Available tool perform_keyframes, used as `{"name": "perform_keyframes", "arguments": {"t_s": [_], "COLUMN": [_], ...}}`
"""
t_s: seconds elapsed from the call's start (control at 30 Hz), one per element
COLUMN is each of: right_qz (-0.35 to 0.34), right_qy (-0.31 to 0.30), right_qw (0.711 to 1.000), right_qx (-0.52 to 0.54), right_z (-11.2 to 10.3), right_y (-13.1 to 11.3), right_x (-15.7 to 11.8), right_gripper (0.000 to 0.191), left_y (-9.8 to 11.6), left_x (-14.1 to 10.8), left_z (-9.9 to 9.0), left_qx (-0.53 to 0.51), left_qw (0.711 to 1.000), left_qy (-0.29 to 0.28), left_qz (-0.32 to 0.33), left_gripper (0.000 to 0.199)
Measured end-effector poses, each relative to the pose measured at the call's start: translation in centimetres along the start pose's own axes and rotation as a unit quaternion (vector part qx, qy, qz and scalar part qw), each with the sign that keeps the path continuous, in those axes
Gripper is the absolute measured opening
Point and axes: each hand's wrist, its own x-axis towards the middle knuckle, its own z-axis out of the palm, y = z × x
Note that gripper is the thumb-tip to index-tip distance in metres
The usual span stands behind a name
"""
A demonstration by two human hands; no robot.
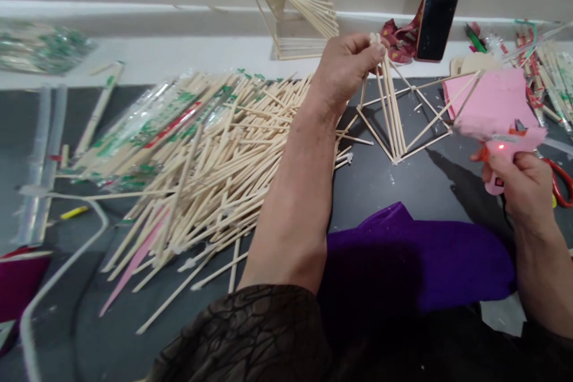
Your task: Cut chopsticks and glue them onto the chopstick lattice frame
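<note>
My left hand [347,68] pinches the top of a frame made of thin wooden sticks [391,110], where several sticks come together. The frame stands on the dark table, its sticks spreading down to a jointed base. Off to the right, my right hand [521,182] is wrapped round a pink hot glue gun [510,146] with a lit red light. Its nozzle end points left and looks blurred. Left of my forearm lies a big heap of loose wooden sticks [228,167].
Wrapped chopstick packs [152,119] lie beside the heap. Behind stand a twisted stick structure [304,6] and a phone [441,9]. Pink paper [492,92] and red-handled scissors [561,182] are at right, purple cloth [430,256] in front, a white cable [62,268] at left.
</note>
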Motion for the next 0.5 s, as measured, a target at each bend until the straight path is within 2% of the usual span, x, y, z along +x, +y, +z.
{"name": "perform_keyframes", "arguments": {"t_s": [0.1,0.17,0.23,0.3,0.4,0.43,0.5], "right_qz": [0.018,0.045,0.087,0.13,0.15,0.149,0.123], "right_qy": [0.117,0.172,0.194,0.159,0.103,0.084,0.044], "right_qw": [0.986,0.976,0.969,0.97,0.975,0.98,0.991], "right_qx": [0.115,0.129,0.128,0.132,0.124,0.103,-0.013], "right_z": [-0.3,-0.8,-1.3,-1.5,-0.9,-0.7,-0.8], "right_y": [0.2,0.6,1.2,1.9,3.1,3.6,4.5], "right_x": [1.5,3.1,4.9,6.7,8.7,9.2,9.7], "right_gripper": [0.019,0.022,0.024,0.021,0.018,0.017,0.02], "left_y": [-0.6,-1.3,-1.9,-2.3,-2.5,-2.5,-2.5], "left_x": [0.3,0.7,1.0,1.2,1.3,1.4,1.4], "left_z": [-0.3,-0.7,-1.0,-1.3,-1.4,-1.4,-1.3], "left_qx": [0.017,0.025,0.028,0.026,0.035,0.038,0.034], "left_qw": [1.0,0.998,0.998,0.997,0.997,0.997,0.998], "left_qy": [-0.001,0.004,-0.017,-0.028,-0.034,-0.033,-0.024], "left_qz": [0.025,0.05,0.058,0.061,0.063,0.062,0.057], "left_gripper": [0.017,0.008,0.008,0.015,0.022,0.022,0.018]}}
